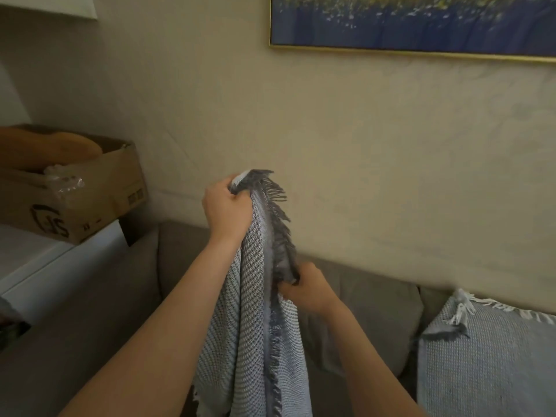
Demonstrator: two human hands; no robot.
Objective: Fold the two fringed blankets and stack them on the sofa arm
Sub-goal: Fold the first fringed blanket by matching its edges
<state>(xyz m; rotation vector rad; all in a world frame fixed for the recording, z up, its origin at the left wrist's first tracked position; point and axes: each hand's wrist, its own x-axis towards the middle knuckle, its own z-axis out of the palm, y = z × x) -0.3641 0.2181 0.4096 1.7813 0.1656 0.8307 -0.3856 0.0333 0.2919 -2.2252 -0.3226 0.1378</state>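
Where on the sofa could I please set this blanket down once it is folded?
Bare grey sofa lies between the white surface and the held blanket. The right end is crowded: the second blanket covers it.

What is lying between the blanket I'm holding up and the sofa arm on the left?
Nothing visible. The left hand and right hand grip the blanket; the sofa arm beside it shows only bare fabric. The cardboard box sits on the white unit beyond the arm, not on it.
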